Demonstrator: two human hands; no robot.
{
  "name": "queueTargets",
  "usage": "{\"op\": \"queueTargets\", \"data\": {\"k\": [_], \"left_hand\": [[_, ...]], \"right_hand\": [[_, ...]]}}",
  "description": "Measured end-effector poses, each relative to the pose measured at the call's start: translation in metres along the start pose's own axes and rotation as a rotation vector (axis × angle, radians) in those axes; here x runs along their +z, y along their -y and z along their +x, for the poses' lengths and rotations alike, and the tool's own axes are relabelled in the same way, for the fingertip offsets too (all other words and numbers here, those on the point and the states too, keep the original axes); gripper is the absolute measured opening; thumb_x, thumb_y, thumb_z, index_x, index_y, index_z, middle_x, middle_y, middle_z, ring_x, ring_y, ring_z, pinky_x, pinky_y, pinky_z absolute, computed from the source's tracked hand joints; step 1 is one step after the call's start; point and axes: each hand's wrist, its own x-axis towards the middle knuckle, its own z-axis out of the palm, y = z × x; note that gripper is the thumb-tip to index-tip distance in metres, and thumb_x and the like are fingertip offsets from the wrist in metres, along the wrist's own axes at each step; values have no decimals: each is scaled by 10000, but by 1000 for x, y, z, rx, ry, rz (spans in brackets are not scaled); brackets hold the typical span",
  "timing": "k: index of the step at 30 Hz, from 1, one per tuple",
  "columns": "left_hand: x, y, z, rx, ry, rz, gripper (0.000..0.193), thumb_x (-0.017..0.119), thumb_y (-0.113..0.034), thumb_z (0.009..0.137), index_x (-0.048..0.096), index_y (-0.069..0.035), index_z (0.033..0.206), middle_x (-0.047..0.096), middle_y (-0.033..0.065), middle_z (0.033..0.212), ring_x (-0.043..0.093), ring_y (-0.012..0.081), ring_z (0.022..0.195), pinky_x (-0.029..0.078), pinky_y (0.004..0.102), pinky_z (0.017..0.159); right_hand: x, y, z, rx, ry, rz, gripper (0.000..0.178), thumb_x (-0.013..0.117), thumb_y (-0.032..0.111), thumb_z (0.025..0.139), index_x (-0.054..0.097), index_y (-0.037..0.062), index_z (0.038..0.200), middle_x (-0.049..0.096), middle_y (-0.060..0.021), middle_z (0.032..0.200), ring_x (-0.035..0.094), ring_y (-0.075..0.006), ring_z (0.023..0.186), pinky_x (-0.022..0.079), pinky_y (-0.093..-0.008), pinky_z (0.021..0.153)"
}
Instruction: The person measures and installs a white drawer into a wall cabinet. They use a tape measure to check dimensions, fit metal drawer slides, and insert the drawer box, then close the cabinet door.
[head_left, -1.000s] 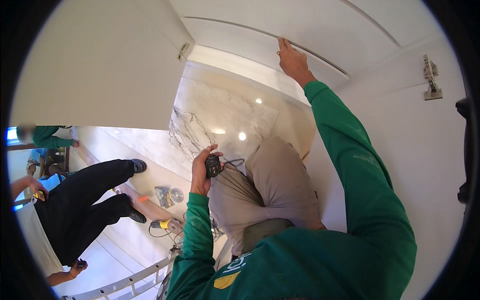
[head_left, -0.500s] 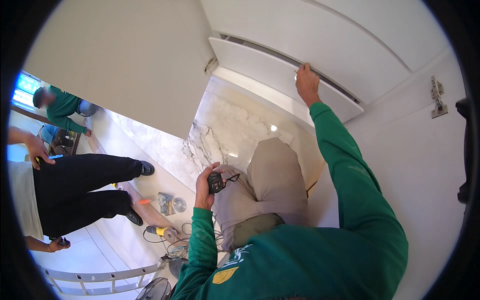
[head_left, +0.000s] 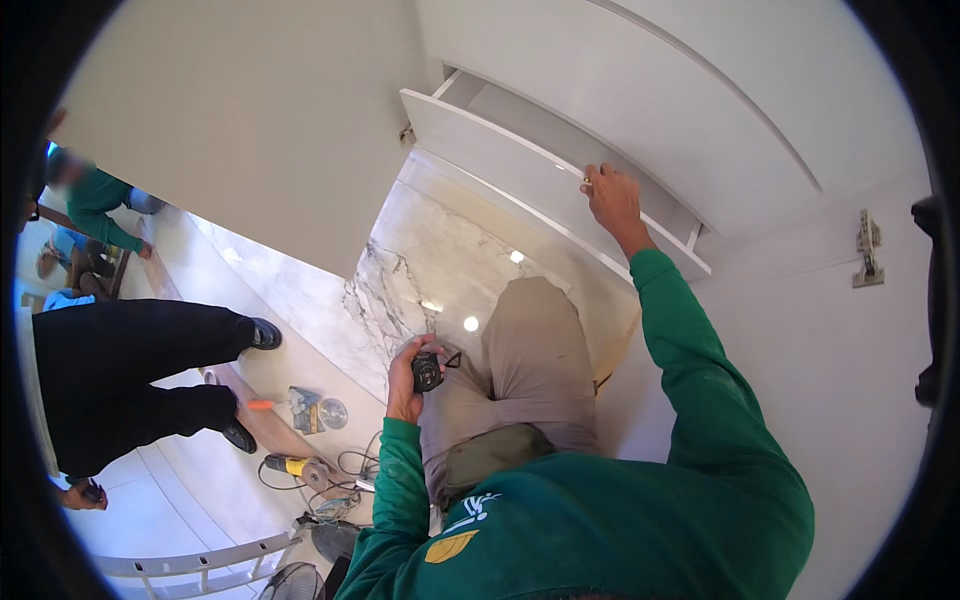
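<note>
Smooth drawer front (head_left: 500,160), glossy floor (head_left: 430,240)

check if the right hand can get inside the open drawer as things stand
Probably yes: the right hand is at the top edge of the drawer, which stands partly pulled out, and nothing visible seems to block the gap behind its front.

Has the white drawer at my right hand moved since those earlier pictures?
Yes: judged against the white panel above it, the drawer has slid outward, toward you; the opening between them is wider.
</note>
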Motion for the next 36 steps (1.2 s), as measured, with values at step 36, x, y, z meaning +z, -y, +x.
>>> {"op": "queueTargets", "data": {"k": [36], "left_hand": [[-7, -22, 18, -150, -17, 85, 404, 573, -360, 1123, 643, -43, 1364, 739, 147, 1056, 724, 247, 685, 626, 359, 617]], "right_hand": [[-10, 40, -52, 26, 111, 255, 304, 732, 355, 1020, 692, 53, 1023, 738, -85, 835, 665, -272, 945, 565, -455, 700]]}}
